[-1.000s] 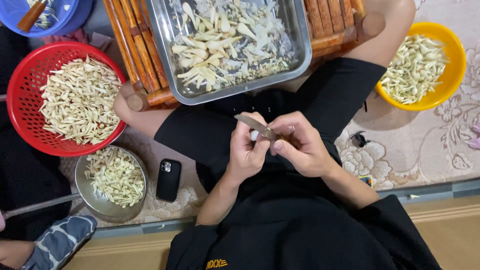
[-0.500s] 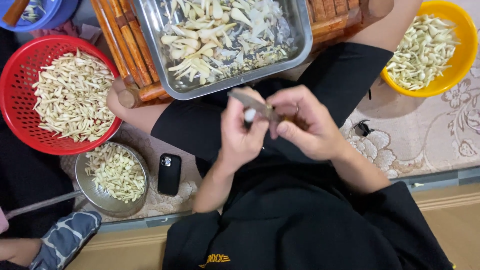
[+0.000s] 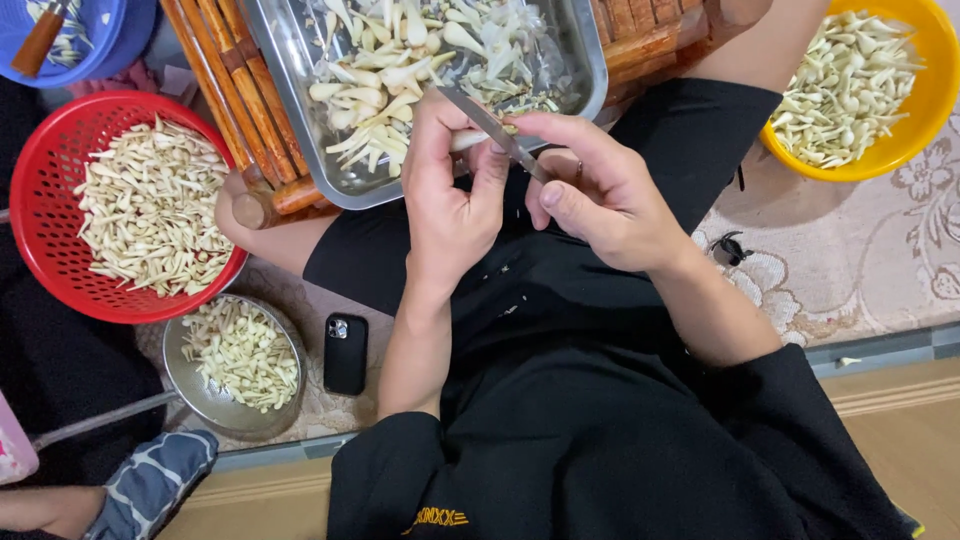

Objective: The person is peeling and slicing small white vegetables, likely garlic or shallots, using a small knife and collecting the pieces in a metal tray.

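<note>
- The steel tray (image 3: 590, 60) sits on a wooden slatted stand (image 3: 215, 60) straight ahead of the person's lap, heaped with pale, tapered bulbs and their trimmings; both hands work just at its near rim.
- A red basket (image 3: 40, 230) of cut pale strips lies well off to the left side, a yellow bowl (image 3: 935, 110) of whole pieces off to the right, and a small metal pan (image 3: 185, 385) with more cut pieces sits near the left knee beside a black phone (image 3: 345, 352).
- The left hand (image 3: 450, 205) is curled closed around one pale bulb (image 3: 468, 140), whose thick end shows between thumb and fingers; the piece's long axis seems to run roughly left to right, across the body.
- The right hand (image 3: 600, 195) is closed on the handle of a knife (image 3: 495, 125); the handle itself is hidden in the fist.
- The blade runs diagonally up and away toward the tray, crossing over the bulb and touching it near the left fingertips.
- The bulb therefore lies between the two hands, held by the left, with the blade lying over it from the right.
</note>
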